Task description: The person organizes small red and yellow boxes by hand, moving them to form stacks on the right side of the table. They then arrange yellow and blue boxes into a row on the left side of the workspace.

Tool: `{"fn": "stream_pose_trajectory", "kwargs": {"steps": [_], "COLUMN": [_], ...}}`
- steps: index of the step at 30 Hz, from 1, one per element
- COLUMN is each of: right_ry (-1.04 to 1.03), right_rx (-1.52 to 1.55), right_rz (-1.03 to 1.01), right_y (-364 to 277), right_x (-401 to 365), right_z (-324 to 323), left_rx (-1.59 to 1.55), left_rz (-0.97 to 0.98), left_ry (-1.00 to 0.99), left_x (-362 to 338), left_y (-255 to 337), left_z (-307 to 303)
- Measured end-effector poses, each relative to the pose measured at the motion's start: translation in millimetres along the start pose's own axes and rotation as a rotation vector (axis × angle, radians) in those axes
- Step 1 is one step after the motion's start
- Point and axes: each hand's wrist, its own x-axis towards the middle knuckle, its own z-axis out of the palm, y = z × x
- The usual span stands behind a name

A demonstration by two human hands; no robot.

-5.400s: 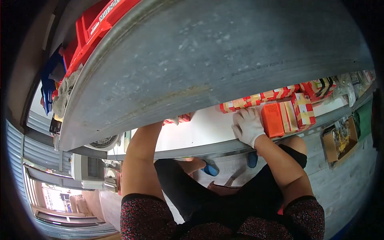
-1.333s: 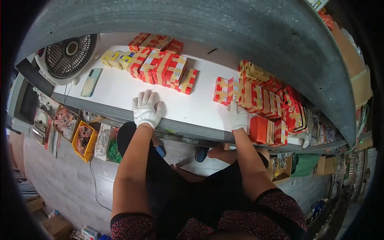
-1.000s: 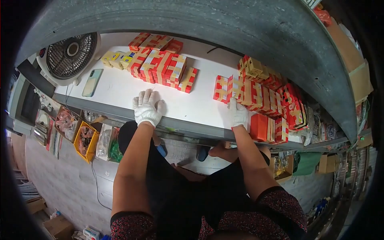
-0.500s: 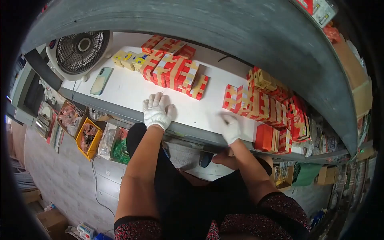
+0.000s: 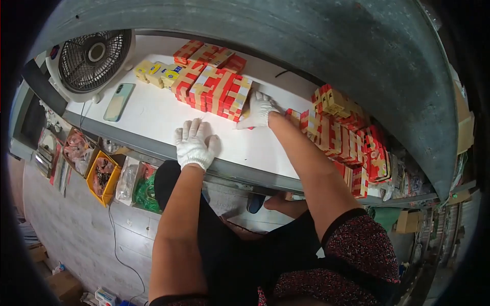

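My left hand (image 5: 194,146), in a white knit glove, lies flat with fingers spread near the front edge of the white tabletop (image 5: 148,117). My right hand (image 5: 259,110), gloved the same way, reaches to the right end of the middle stack of red-and-cream boxes (image 5: 220,93). Its fingers close around a small box (image 5: 246,110) there, which the glove mostly hides. Farther right, beside my right forearm, stands another group of red-and-cream boxes (image 5: 332,133). Several pale yellow boxes (image 5: 155,74) sit at the left of the middle stack.
A fan (image 5: 94,61) and a phone (image 5: 119,102) are at the left of the table. A grey overhead panel (image 5: 286,38) curves above the back. Below the front edge, at left, a yellow bin (image 5: 103,176) and several boxes hold small goods. A cable crosses the floor.
My right hand has moved left and away from me, from beside the right group to the end box of the middle stack. My left hand stays flat on the table.
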Motion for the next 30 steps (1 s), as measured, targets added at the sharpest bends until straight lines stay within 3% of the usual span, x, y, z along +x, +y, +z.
{"fn": "stream_pose_trajectory", "kwargs": {"steps": [13, 17, 21, 30], "right_ry": [0.018, -0.053, -0.164, -0.199], "right_rx": [-0.082, -0.158, -0.343, -0.357], "right_rz": [-0.248, -0.066, -0.086, -0.037], "right_y": [95.0, 108.6, 113.8, 109.7], "right_x": [-59.0, -71.0, -69.2, -72.1], "right_z": [-10.1, -13.5, -21.3, -20.6], "left_rx": [0.025, 0.033, 0.027, -0.002], "left_rz": [0.011, 0.012, 0.002, 0.016], "left_ry": [0.021, 0.0, -0.042, 0.038], "left_x": [-2.4, -0.2, -2.1, -2.9], "left_y": [-5.1, -4.5, -1.7, -4.2], "left_z": [4.7, 0.6, -4.6, 1.0]}}
